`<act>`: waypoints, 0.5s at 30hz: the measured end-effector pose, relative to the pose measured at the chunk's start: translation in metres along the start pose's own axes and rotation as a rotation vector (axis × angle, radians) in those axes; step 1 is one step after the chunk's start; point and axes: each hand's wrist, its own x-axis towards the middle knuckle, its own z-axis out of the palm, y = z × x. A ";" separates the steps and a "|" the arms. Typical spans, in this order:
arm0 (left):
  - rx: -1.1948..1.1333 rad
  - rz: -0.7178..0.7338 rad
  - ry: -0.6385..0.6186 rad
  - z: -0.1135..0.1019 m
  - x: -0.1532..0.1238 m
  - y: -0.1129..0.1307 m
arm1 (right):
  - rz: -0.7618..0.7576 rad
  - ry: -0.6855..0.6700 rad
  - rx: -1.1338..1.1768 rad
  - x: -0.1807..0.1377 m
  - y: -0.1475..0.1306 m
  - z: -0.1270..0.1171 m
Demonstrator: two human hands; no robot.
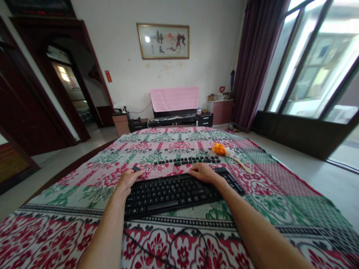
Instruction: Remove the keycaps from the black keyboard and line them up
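The keyboard (165, 192) and keycaps (184, 162) look like smooth, mostly matt plastic, the tablecloth (84, 228) like textured cloth.

Our desk (89, 155) wears a red, green and white flowered cloth (70, 231). On it we see a black keyboard (168, 194), its cable (141, 245) in front, loose keys (183, 162) lined up behind, and a brush (243, 165) by an orange bundle (219, 149).

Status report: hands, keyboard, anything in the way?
Left hand pinching small dark object. Right hand at far edge of keyboard. Keyboard on tablecloth. Loose black keycaps beyond it.
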 end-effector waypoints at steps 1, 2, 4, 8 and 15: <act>-0.016 0.012 -0.009 0.001 0.000 0.001 | 0.010 0.006 0.003 0.000 0.000 0.000; -0.025 0.028 -0.012 0.002 0.001 0.002 | 0.015 0.009 0.004 0.000 0.000 0.000; -0.007 0.082 0.014 0.005 0.000 0.005 | 0.015 0.014 0.000 0.000 0.001 0.000; 0.084 0.241 0.052 0.024 -0.009 0.018 | 0.018 0.026 -0.015 0.001 0.001 0.000; 0.221 0.453 -0.370 0.077 -0.045 0.034 | 0.032 0.028 -0.026 0.001 0.002 0.002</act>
